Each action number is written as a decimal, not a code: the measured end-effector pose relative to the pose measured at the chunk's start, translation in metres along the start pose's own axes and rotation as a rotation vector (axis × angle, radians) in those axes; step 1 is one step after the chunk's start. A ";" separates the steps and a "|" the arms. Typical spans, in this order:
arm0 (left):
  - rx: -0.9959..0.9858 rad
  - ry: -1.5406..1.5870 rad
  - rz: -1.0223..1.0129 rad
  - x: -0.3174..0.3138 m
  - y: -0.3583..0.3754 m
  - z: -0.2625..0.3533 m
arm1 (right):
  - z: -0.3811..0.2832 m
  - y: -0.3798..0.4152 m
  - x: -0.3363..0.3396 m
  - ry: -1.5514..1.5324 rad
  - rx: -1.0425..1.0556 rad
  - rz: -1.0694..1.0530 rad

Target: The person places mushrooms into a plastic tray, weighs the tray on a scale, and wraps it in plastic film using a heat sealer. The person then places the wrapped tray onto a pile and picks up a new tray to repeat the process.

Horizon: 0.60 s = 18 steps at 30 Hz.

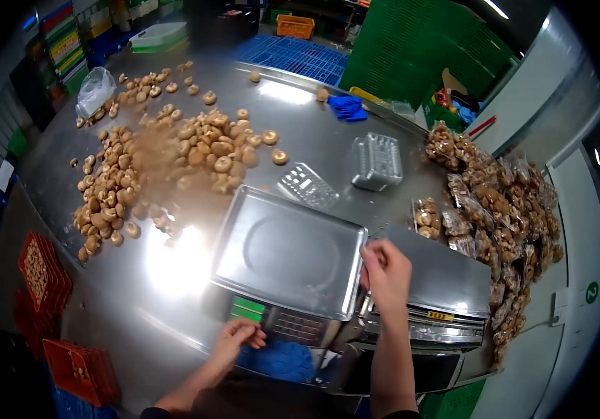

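Mushrooms (219, 145) strew a steel table (129, 300) beside red baskets (82, 373); hands (388, 274) (234, 341) curl at the scale (289, 255), grip unclear.

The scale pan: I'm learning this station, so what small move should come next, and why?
Probably the right hand should fetch the loose clear tray onto the scale pan: the pan is bare, the tray lies just beyond its far edge, and that hand is at the pan's right edge.
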<state>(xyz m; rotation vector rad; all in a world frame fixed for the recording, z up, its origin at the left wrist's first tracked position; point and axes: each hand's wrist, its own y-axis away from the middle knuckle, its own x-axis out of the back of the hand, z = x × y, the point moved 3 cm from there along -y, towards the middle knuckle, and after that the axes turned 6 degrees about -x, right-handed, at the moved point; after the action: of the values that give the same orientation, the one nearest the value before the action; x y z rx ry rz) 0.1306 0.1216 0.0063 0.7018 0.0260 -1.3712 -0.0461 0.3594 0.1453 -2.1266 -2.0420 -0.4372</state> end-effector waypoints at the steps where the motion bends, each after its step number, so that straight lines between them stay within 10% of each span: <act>1: -0.024 -0.013 0.018 0.019 -0.006 0.013 | -0.001 -0.021 -0.024 0.071 0.072 -0.018; 5: -0.065 -0.048 0.075 0.088 -0.027 0.061 | 0.038 -0.128 -0.102 0.577 0.352 -0.032; 18: -0.011 -0.305 0.378 0.188 -0.080 0.096 | 0.123 -0.260 -0.177 1.310 0.093 -0.264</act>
<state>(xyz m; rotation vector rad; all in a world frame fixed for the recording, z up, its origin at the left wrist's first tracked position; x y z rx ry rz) 0.0666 -0.0917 -0.0297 0.4534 -0.3258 -1.0986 -0.2968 0.2440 -0.0493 -0.9273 -1.4081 -1.2789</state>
